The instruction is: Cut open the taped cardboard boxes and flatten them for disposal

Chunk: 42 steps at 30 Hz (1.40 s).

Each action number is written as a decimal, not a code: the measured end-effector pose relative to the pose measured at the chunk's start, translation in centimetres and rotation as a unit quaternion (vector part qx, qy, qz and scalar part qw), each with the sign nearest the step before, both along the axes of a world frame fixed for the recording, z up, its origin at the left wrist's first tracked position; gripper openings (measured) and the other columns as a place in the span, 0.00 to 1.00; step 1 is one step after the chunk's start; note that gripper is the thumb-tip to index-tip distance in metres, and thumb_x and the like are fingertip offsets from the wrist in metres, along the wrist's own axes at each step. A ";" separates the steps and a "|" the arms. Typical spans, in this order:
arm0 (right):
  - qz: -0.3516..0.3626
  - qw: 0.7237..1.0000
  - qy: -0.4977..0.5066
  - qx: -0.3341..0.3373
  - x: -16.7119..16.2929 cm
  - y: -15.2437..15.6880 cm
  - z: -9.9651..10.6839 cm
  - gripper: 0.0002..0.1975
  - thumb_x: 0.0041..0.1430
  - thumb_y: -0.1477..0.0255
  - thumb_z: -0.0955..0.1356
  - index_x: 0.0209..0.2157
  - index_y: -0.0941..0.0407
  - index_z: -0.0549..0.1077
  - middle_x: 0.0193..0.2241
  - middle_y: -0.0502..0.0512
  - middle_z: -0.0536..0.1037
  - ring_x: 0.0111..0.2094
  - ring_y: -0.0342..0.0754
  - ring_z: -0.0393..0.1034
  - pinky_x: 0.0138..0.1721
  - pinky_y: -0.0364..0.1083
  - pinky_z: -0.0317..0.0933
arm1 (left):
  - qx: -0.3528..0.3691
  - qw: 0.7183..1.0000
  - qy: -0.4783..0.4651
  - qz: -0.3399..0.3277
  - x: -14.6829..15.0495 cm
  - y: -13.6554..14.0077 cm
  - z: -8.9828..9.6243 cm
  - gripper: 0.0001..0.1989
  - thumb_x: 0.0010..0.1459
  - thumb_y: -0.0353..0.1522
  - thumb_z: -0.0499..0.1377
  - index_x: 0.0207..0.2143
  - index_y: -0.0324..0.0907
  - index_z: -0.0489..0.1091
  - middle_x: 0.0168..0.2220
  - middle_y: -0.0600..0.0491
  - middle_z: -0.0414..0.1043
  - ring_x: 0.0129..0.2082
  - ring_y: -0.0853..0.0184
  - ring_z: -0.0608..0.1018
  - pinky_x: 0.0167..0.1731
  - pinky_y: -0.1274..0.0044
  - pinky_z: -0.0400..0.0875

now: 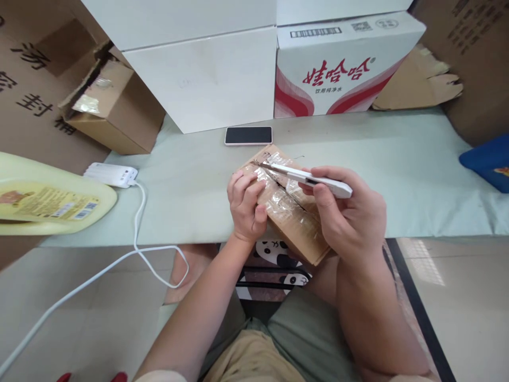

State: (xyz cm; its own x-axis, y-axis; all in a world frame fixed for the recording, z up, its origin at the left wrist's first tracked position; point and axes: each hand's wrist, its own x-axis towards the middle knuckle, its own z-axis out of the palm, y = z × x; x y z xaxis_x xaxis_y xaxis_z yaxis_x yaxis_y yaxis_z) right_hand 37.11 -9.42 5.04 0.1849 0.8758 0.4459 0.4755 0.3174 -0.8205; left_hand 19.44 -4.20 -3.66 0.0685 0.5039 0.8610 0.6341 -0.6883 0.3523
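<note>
A small brown cardboard box, its top covered in clear tape, lies tilted at the table's front edge with one corner jutting over it. Along the middle of its top runs a dark slit through the tape. My left hand grips the box's left side with bent fingers. In my right hand is a white utility knife, held between thumb and fingers. Its blade points left and meets the tape near the far end of the slit, close to my left fingertips.
A phone lies behind the box, before white cartons. To the left are an opened cardboard box, a white power bank with a cable, and a yellow jug. A blue object stands far right.
</note>
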 end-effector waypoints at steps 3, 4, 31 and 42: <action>-0.016 0.999 -0.037 0.013 -0.2 0.0 0.2 0.08 0.67 0.67 0.68 0.43 0.52 0.78 0.31 0.50 0.83 0.24 0.43 0.77 0.22 0.40 0.67 | -0.007 1.000 0.011 0.008 -0.1 -0.1 0.0 0.21 0.70 0.42 0.41 0.48 0.46 0.71 0.49 0.46 0.73 0.55 0.57 0.74 0.62 0.58 0.67; -0.019 0.998 -0.048 0.020 -0.2 0.1 0.3 0.08 0.67 0.67 0.68 0.43 0.53 0.78 0.30 0.50 0.83 0.22 0.43 0.76 0.21 0.40 0.66 | -0.011 1.000 0.016 0.012 -0.2 -0.1 0.0 0.21 0.70 0.42 0.41 0.48 0.47 0.71 0.50 0.46 0.74 0.56 0.56 0.74 0.62 0.58 0.67; 0.005 0.998 -0.056 0.025 -0.3 -0.1 0.8 0.07 0.68 0.68 0.66 0.41 0.54 0.75 0.34 0.52 0.84 0.30 0.47 0.78 0.33 0.45 0.71 | -0.003 1.000 0.008 0.007 -0.1 0.0 -0.2 0.20 0.70 0.40 0.42 0.48 0.45 0.71 0.50 0.47 0.73 0.56 0.57 0.74 0.64 0.58 0.65; -0.005 0.998 -0.043 0.037 -0.1 -0.4 0.5 0.07 0.68 0.67 0.66 0.41 0.53 0.76 0.37 0.53 0.85 0.31 0.47 0.78 0.34 0.46 0.71 | -0.012 1.000 0.008 0.020 -0.1 0.0 -0.4 0.22 0.70 0.42 0.40 0.47 0.45 0.71 0.50 0.47 0.73 0.56 0.56 0.74 0.64 0.56 0.64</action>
State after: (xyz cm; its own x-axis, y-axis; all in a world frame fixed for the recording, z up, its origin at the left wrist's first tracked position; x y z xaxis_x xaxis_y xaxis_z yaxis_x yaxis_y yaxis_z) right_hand 36.98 -9.82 5.56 0.1506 0.8381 0.5243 0.5471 0.3711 -0.7503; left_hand 19.30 -4.20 -4.06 0.0616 0.5266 0.8479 0.6675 -0.6533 0.3573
